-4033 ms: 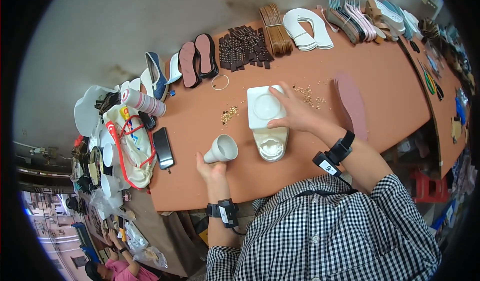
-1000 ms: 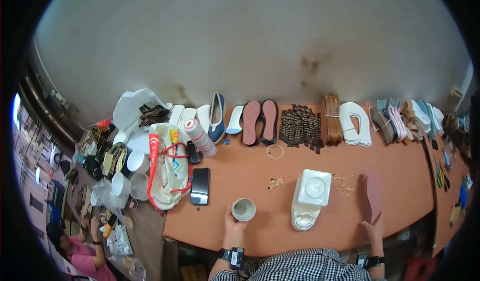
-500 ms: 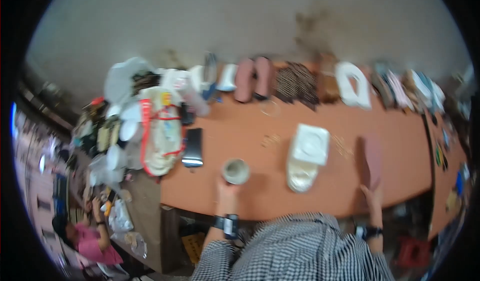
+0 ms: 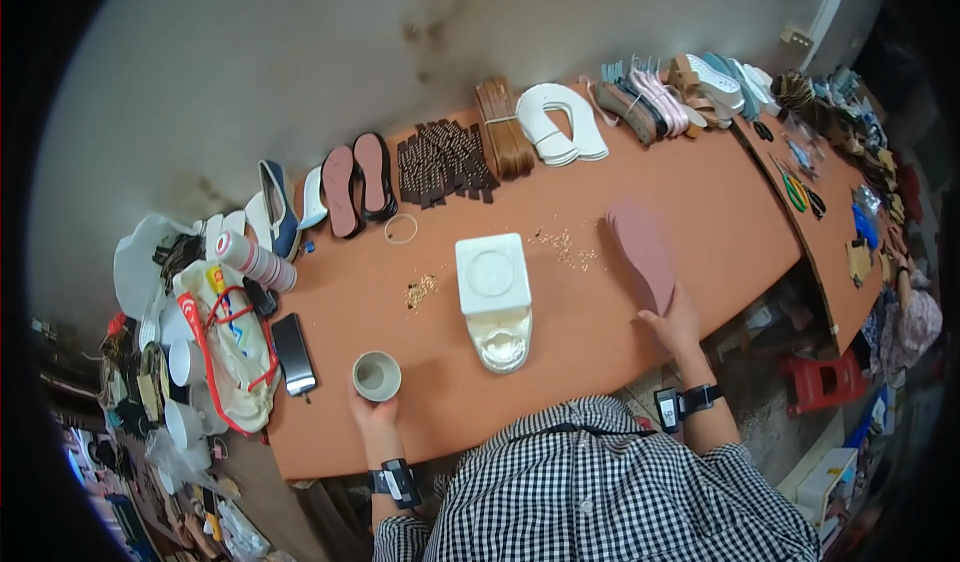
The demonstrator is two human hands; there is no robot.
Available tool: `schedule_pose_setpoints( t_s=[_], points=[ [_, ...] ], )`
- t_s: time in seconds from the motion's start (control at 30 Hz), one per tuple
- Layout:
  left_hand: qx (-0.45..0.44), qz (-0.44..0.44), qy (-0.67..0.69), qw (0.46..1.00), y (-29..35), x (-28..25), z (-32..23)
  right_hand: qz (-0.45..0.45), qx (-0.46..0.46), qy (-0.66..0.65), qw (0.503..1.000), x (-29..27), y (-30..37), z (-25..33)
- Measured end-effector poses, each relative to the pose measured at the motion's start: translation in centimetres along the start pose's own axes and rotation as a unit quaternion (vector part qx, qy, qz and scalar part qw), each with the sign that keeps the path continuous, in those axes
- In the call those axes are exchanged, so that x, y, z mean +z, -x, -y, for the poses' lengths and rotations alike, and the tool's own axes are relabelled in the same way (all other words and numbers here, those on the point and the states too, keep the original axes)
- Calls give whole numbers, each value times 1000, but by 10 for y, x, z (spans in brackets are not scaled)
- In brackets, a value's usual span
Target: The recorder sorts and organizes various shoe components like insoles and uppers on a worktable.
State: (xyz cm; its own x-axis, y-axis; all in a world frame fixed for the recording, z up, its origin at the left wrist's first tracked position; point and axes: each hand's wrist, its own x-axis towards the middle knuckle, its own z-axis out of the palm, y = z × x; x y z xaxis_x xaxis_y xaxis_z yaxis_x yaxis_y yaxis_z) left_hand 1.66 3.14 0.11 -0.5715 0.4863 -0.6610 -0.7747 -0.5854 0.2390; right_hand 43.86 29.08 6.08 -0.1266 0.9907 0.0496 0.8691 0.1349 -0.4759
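My left hand (image 4: 375, 422) is wrapped round a greyish cup (image 4: 364, 380) near the table's front edge; the cup's opening faces up. At the right, my right hand (image 4: 678, 322) grips the near end of a stack of pink insoles (image 4: 640, 247), held tilted with the fingers mostly hidden behind it. Between my hands stands a white plastic container (image 4: 508, 297) with a square top and a rounded, open front part. Small beads or studs (image 4: 572, 252) lie scattered to its right, and a small pile of them (image 4: 420, 290) lies to its left.
Along the wall stand dark sandal soles (image 4: 375, 177), studded brown strips (image 4: 445, 162), a tied brown bundle (image 4: 505, 127), white U-shaped pieces (image 4: 565, 127) and bundled insoles. A phone (image 4: 293, 354) and a cloth bag (image 4: 235, 357) lie left. Scissors (image 4: 795, 192) lie on the right-hand table.
My view has turned to the right and become sharper, so the table appears tilted and shifted left. Both hands keep hold of the cup and the insoles.
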Motion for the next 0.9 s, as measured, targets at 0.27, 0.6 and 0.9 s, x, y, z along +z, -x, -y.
schedule_pose_setpoints(
  t_s=[0.27,0.6,0.9],
  points=[
    [-41,-38,62,997,-20,-1,-11,-2,25,49,999,7,0,-8],
    [-57,-46,32,997,-49,7,-11,0,50,69,996,4,2,-2],
    [-12,-107,-14,994,-74,-2,-20,5,52,71,996,5,2,-4]
  ],
)
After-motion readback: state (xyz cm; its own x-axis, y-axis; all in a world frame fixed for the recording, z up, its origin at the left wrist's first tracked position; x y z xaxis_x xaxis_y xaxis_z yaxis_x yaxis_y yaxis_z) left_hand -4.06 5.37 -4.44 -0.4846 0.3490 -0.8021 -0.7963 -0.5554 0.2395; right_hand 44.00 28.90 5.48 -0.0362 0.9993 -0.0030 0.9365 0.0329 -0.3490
